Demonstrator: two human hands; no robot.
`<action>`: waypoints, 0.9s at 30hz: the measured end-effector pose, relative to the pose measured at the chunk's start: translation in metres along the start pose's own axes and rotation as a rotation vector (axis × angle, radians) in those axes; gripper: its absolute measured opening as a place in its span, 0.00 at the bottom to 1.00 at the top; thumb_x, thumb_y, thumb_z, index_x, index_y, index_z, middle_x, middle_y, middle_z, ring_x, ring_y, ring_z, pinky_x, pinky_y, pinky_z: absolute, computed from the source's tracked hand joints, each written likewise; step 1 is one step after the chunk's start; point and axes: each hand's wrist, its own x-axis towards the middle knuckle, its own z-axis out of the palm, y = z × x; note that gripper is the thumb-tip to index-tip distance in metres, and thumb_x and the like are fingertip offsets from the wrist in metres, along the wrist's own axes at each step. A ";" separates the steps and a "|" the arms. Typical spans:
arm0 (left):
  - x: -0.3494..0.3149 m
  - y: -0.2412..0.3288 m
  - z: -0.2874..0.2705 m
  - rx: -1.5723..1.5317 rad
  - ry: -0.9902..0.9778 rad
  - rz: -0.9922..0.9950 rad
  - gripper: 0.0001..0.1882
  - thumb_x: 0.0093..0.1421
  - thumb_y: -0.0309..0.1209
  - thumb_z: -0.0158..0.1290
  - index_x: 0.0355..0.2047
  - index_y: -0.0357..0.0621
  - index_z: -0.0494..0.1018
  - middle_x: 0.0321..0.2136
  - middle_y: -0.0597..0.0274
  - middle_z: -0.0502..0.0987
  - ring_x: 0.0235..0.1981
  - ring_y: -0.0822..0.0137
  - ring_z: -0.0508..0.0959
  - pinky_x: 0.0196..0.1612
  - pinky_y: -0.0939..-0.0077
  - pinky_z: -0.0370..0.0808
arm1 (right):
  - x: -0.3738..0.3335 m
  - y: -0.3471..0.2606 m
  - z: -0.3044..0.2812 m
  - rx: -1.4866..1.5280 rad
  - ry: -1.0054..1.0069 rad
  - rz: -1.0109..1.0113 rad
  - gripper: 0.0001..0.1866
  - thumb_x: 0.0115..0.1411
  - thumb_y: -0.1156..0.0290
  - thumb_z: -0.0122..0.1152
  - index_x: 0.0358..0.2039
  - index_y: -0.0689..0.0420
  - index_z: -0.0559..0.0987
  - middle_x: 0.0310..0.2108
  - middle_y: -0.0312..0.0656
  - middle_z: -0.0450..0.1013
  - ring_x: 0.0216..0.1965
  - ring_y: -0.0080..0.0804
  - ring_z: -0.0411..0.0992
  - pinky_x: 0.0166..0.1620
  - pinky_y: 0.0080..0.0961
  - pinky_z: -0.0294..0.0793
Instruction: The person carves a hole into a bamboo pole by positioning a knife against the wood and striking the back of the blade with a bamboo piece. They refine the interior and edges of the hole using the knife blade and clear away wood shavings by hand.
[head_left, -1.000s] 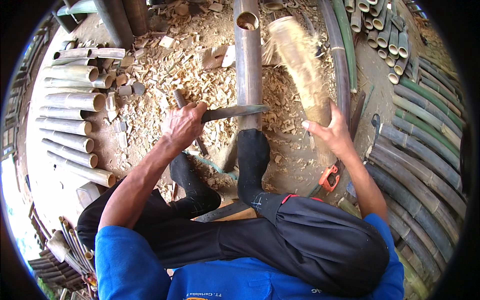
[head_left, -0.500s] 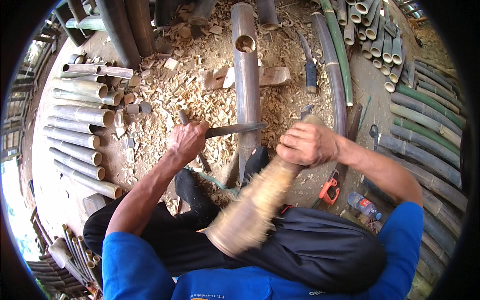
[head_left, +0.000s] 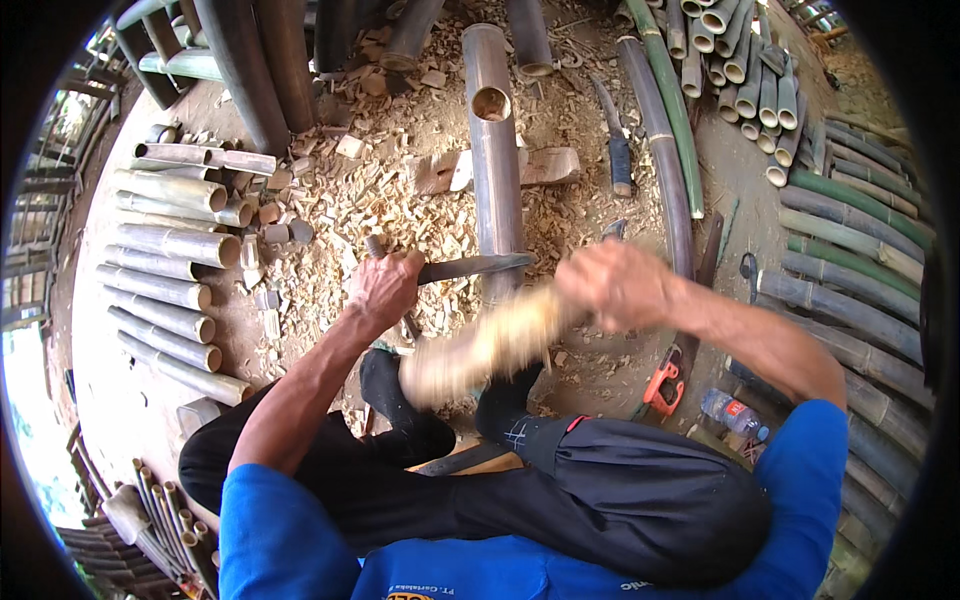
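My left hand (head_left: 385,285) is closed round a knife whose dark blade (head_left: 475,267) lies across a thick bamboo pole (head_left: 497,200). The pole runs away from me between my feet and has a round hole cut in its upper side near the far end. My right hand (head_left: 615,285) grips the narrow end of a pale, rough wooden mallet (head_left: 480,345), smeared by motion. Its thick end hangs over my feet, nearer to me than the blade, and hides the near end of the pole.
Beneath the pole lies a wooden block (head_left: 550,166) among many shavings. A sheathless, dark-handled knife (head_left: 617,150) and an orange-handled saw (head_left: 662,388) lie to the right, near a plastic bottle (head_left: 735,412). Cut bamboo pieces (head_left: 165,290) line the left; bamboo poles (head_left: 850,290) fill the right.
The mallet has swung forward and up, away from my lap, in my right hand. The knife in my left hand stays across the bamboo pole.
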 end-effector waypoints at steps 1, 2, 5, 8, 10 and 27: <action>0.002 0.000 0.000 0.003 0.003 0.007 0.03 0.57 0.19 0.50 0.31 0.39 0.70 0.29 0.42 0.80 0.23 0.52 0.81 0.22 0.57 0.77 | 0.000 -0.011 -0.003 0.146 0.110 -0.127 0.12 0.50 0.70 0.64 0.35 0.57 0.75 0.30 0.40 0.75 0.31 0.33 0.76 0.32 0.32 0.79; 0.002 0.001 0.000 0.003 0.019 0.007 0.02 0.57 0.19 0.50 0.31 0.38 0.70 0.28 0.42 0.80 0.22 0.52 0.81 0.22 0.56 0.76 | 0.004 0.002 -0.004 0.068 0.248 -0.266 0.11 0.51 0.67 0.65 0.34 0.56 0.76 0.30 0.39 0.75 0.32 0.32 0.76 0.33 0.30 0.79; 0.000 0.009 0.003 0.013 0.058 0.050 0.02 0.57 0.19 0.50 0.30 0.38 0.69 0.27 0.42 0.80 0.21 0.51 0.80 0.21 0.55 0.75 | -0.011 0.055 -0.003 -0.119 -0.101 0.161 0.18 0.47 0.70 0.70 0.37 0.56 0.74 0.31 0.40 0.74 0.33 0.37 0.76 0.35 0.28 0.79; -0.002 -0.003 0.004 0.022 0.109 0.058 0.03 0.56 0.19 0.51 0.31 0.38 0.70 0.28 0.43 0.80 0.22 0.51 0.80 0.22 0.55 0.75 | 0.005 0.010 -0.001 -0.086 -0.153 0.114 0.17 0.48 0.72 0.67 0.38 0.58 0.72 0.29 0.41 0.74 0.32 0.36 0.76 0.34 0.29 0.80; 0.003 0.004 0.000 0.007 0.064 0.032 0.03 0.55 0.19 0.52 0.31 0.38 0.70 0.28 0.43 0.80 0.23 0.50 0.80 0.23 0.54 0.76 | 0.008 0.009 -0.003 -0.104 0.117 -0.116 0.14 0.51 0.68 0.64 0.36 0.58 0.73 0.28 0.39 0.73 0.31 0.34 0.75 0.32 0.28 0.79; 0.005 -0.001 -0.001 0.078 -0.044 -0.022 0.11 0.55 0.24 0.57 0.38 0.43 0.70 0.30 0.47 0.81 0.30 0.50 0.83 0.32 0.54 0.79 | 0.013 -0.004 -0.014 0.202 0.092 -0.058 0.20 0.42 0.74 0.70 0.36 0.55 0.72 0.28 0.39 0.73 0.30 0.36 0.75 0.32 0.35 0.81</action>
